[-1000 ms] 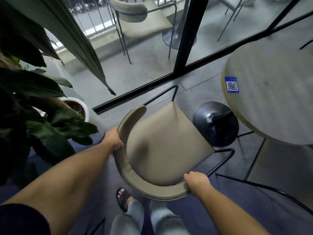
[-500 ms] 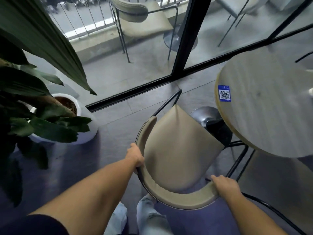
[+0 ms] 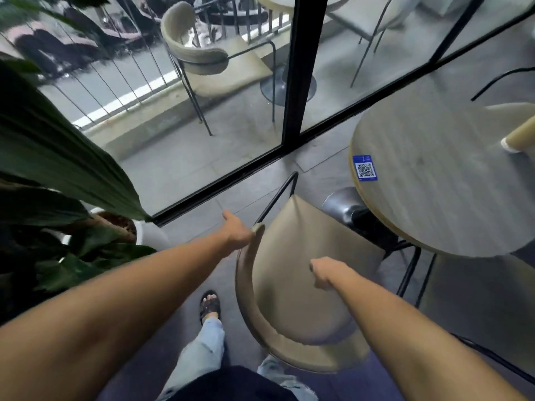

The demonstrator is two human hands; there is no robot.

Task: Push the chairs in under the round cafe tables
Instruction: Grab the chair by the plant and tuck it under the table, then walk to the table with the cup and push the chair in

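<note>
A beige cushioned chair point(image 3: 301, 279) with a curved backrest and black metal legs stands in front of me. Its front edge reaches the rim of the round wooden cafe table point(image 3: 451, 192), above the table's metal base point(image 3: 341, 202). My left hand point(image 3: 236, 233) is closed around the left tip of the backrest, thumb pointing forward. Hovering over the seat, off the backrest, my right hand point(image 3: 324, 272) is curled into a loose fist and holds nothing.
A potted plant point(image 3: 115, 227) with large leaves crowds the left. A black-framed glass wall point(image 3: 301, 82) runs behind, with another chair point(image 3: 202, 59) outside. A blue QR sticker point(image 3: 365, 168) marks the table. Black legs of another chair point(image 3: 411, 273) stand at right. My sandalled foot point(image 3: 210, 303) is beside the chair.
The chair has slid forward and right toward the table. My right hand has let go of the backrest and lifted over the seat. My left hand has moved up to the backrest's tip.
</note>
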